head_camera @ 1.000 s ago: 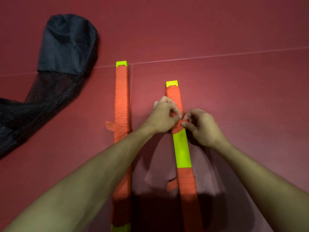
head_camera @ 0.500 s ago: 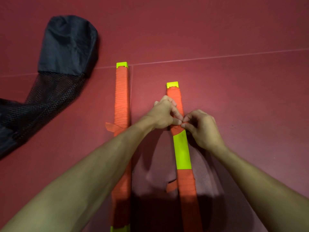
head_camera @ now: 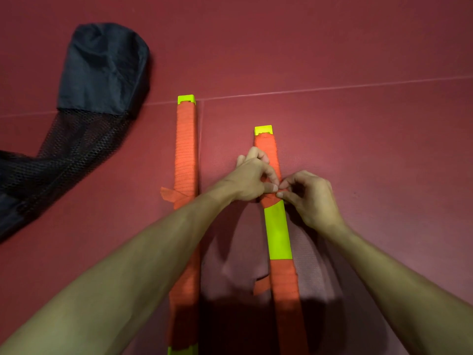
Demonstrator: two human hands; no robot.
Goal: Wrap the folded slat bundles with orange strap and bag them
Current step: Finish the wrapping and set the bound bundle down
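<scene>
Two long yellow-green slat bundles lie side by side on the red floor. The left bundle (head_camera: 186, 149) is covered in orange strap along nearly its whole length, with a loose tail at its middle. The right bundle (head_camera: 277, 231) has strap on its far part and near part, with a bare yellow-green stretch between. My left hand (head_camera: 249, 179) and my right hand (head_camera: 309, 198) meet over the right bundle, fingertips pinching the orange strap (head_camera: 268, 199) at the edge of the far wrap.
A black bag (head_camera: 102, 70) with a mesh lower section lies on the floor at the far left, bending toward the left edge. A floor seam (head_camera: 332, 87) runs across beyond the bundles. A loose strap tail (head_camera: 261, 286) sticks out left of the right bundle's near wrap.
Both hands stay at the same spot on the right bundle. The fingertips have drawn closer together on the strap end. The bundles and bag have not moved.
</scene>
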